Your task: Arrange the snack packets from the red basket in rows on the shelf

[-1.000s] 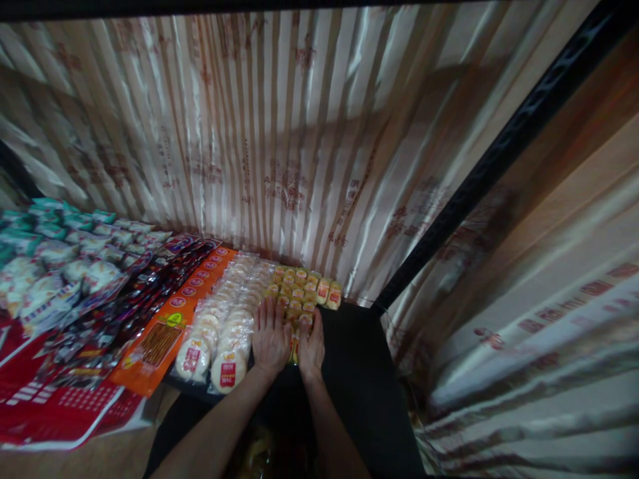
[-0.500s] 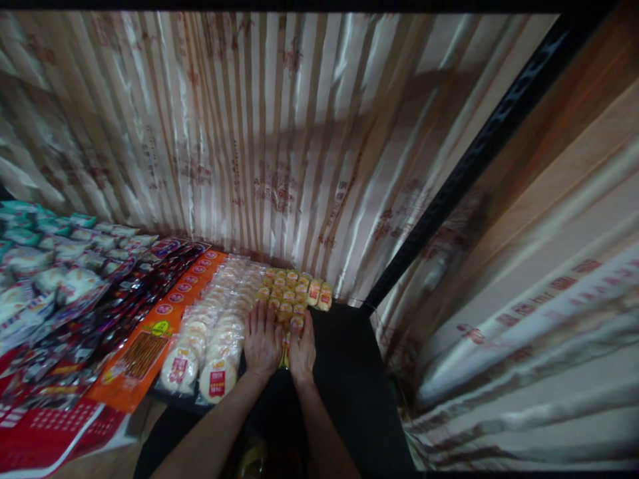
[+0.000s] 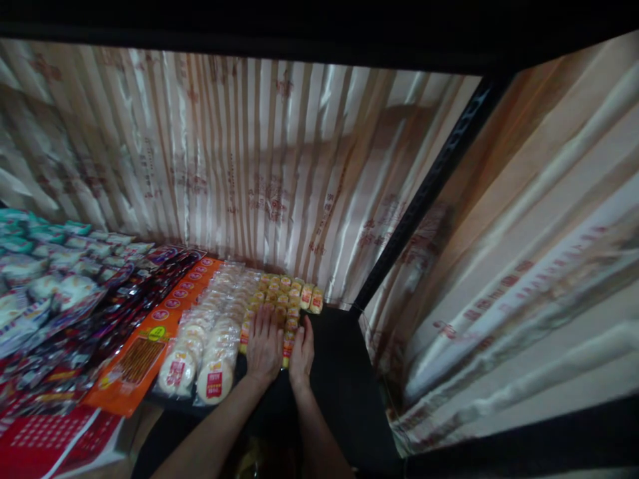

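Two hands around the near end of the yellow packs

Nearest me on the head feed, the left hand [image 3: 264, 346] lies flat, palm down, over the near left part of the yellow packs [image 3: 282, 296]; its fingers are straight and clenched on nothing. The right hand [image 3: 302, 349] stands on edge along their right side, thumb side up, fingers extended, gripping nothing that I can see. I cannot tell how firmly either one presses.

The packs sit on the black shelf [image 3: 344, 372], just right of the white crackers [image 3: 219, 339]. My worry is at this near end: an uneven squeeze could skew the columns or pop a pack upward, and a backward drag could tip the front ones over the shelf's edge. If the left hand swings wide, its outer side could nudge the crackers. I judge the wrappers slick, so packs may slide on one another.

As for direction, the block's long axis runs from the front edge towards the back, leaning slightly right in my view as it recedes. Front labels face me.

Farther off, two packs [image 3: 311, 299] flank the block's far right, labels also my way; whether they stand or lie, I can't tell. Behind them hangs the curtain [image 3: 279, 146].
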Demonstrator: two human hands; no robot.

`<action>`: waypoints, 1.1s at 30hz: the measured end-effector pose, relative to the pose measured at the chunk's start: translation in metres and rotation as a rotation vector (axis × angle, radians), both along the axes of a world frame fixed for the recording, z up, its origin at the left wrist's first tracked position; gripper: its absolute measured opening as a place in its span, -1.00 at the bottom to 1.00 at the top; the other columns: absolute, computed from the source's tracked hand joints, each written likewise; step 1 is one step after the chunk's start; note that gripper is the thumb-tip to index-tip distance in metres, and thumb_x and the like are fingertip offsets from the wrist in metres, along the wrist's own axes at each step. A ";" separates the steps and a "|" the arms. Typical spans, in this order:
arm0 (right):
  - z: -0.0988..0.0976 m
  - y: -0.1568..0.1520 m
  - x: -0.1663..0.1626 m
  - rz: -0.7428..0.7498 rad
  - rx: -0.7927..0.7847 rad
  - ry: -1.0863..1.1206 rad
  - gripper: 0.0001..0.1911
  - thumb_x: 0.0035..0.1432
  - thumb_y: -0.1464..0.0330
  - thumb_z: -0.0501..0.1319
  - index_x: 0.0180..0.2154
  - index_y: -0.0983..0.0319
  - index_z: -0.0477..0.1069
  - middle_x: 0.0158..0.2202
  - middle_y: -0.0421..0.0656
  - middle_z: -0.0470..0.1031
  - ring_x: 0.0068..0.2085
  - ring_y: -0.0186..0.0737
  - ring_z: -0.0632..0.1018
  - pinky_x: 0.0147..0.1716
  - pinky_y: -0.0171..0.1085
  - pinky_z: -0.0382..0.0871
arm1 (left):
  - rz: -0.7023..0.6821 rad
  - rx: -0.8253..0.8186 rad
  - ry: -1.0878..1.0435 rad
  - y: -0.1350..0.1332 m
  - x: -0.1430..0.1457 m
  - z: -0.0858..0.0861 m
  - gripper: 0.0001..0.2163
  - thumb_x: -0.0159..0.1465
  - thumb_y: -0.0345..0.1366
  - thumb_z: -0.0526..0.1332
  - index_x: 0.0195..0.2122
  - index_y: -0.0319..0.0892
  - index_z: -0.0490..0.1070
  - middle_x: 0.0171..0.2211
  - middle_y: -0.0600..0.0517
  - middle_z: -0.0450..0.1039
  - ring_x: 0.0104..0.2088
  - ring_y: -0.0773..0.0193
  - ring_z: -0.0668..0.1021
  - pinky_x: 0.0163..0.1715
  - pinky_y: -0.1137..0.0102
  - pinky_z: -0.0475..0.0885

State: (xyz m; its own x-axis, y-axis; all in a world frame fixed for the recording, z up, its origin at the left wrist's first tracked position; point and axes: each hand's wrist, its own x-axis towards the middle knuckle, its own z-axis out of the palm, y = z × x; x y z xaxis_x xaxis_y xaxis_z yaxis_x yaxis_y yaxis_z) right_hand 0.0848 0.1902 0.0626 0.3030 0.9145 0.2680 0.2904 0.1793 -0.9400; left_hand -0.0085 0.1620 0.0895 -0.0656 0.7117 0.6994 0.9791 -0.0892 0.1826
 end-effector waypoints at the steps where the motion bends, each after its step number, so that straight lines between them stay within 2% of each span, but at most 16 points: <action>1: 0.002 -0.002 0.001 0.002 -0.001 -0.001 -0.33 0.16 0.03 -0.18 0.12 0.33 0.16 0.15 0.07 0.23 0.16 -0.12 0.26 0.11 -0.12 0.13 | -0.022 -0.006 0.008 -0.004 0.001 0.002 -0.57 0.25 -0.36 -0.03 0.16 -0.27 0.12 0.20 -0.13 0.13 0.27 0.08 0.00 0.17 0.08 0.11; 6: 0.010 -0.010 0.009 0.016 -0.048 -0.088 -0.31 0.16 0.02 -0.20 0.14 0.34 0.14 0.16 0.08 0.21 0.17 -0.10 0.25 0.13 -0.09 0.09 | -0.075 -0.022 0.001 -0.020 0.005 0.005 -0.58 0.25 -0.34 -0.05 0.15 -0.25 0.15 0.21 -0.13 0.12 0.26 0.10 0.04 0.16 0.09 0.15; 9: 0.009 -0.015 0.011 0.039 -0.007 -0.233 -0.31 0.15 0.05 -0.13 0.19 0.33 0.04 0.20 0.08 0.14 0.20 -0.08 0.19 0.14 -0.05 0.08 | -0.061 -0.009 -0.053 -0.016 0.004 0.010 -0.61 0.26 -0.36 -0.07 0.10 -0.27 0.20 0.17 -0.13 0.18 0.25 0.11 0.07 0.14 0.09 0.19; 13: 0.000 -0.033 0.001 0.037 0.188 -0.554 -0.32 0.13 0.17 -0.04 0.21 0.36 -0.05 0.27 0.11 -0.04 0.28 -0.01 -0.04 0.12 0.08 0.04 | -0.022 -0.015 -0.122 0.005 -0.004 0.024 -0.64 0.27 -0.39 -0.12 0.03 -0.27 0.28 0.15 -0.13 0.22 0.24 0.14 0.11 0.13 0.06 0.19; 18: -0.007 -0.047 -0.017 -0.014 0.211 -0.837 -0.36 0.02 0.26 0.10 0.13 0.42 0.14 0.27 0.17 -0.09 0.29 0.12 -0.21 0.10 0.16 -0.02 | -0.143 -0.075 -0.003 0.041 -0.006 0.036 -0.63 0.27 -0.30 -0.10 0.04 -0.16 0.29 0.17 -0.06 0.21 0.25 0.12 0.07 0.19 -0.02 -0.02; 21: -0.007 -0.044 -0.022 -0.022 0.190 -0.883 -0.42 0.02 0.20 0.14 0.04 0.38 0.27 0.26 0.16 -0.04 0.28 0.17 -0.21 0.10 0.20 -0.04 | -0.213 -0.140 0.069 0.064 0.002 0.035 -0.62 0.26 -0.23 -0.08 0.06 -0.09 0.29 0.16 -0.03 0.22 0.26 0.12 0.06 0.19 0.00 -0.03; 24: -0.011 -0.039 -0.023 -0.024 0.192 -0.893 -0.44 0.02 0.09 0.14 0.00 0.27 0.33 0.25 0.08 0.03 0.28 0.17 -0.18 0.11 0.19 -0.03 | -0.293 -0.185 0.127 0.088 0.009 0.032 -0.62 0.27 -0.23 -0.10 0.08 -0.04 0.27 0.15 0.01 0.25 0.23 0.15 0.13 0.17 0.05 0.02; 28: -0.016 -0.036 -0.024 -0.030 0.195 -0.925 -0.34 0.02 0.03 0.13 0.11 0.20 0.21 0.25 0.03 0.03 0.28 0.16 -0.15 0.10 0.17 0.01 | -0.379 -0.253 0.222 0.110 0.009 0.027 -0.62 0.29 -0.26 -0.14 0.07 -0.16 0.28 0.10 -0.06 0.31 0.17 0.18 0.25 0.14 0.14 0.09; 33: -0.005 -0.039 -0.026 0.037 0.138 -0.924 -0.25 0.04 -0.01 0.11 0.18 0.24 0.11 0.26 0.08 -0.01 0.27 0.18 -0.10 0.10 0.16 0.01 | -0.411 -0.333 0.243 0.118 -0.005 0.020 -0.60 0.30 -0.24 -0.15 0.03 -0.25 0.31 0.05 -0.12 0.36 0.14 0.15 0.30 0.12 0.19 0.12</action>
State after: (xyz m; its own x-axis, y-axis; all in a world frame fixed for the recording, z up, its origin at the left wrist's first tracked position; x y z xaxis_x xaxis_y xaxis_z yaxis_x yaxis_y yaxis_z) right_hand 0.0587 0.1511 0.0580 -0.1130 0.8614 0.4952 0.9037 0.2962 -0.3090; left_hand -0.0136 0.2801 0.1090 0.3970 0.8288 0.3943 0.8935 -0.4472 0.0404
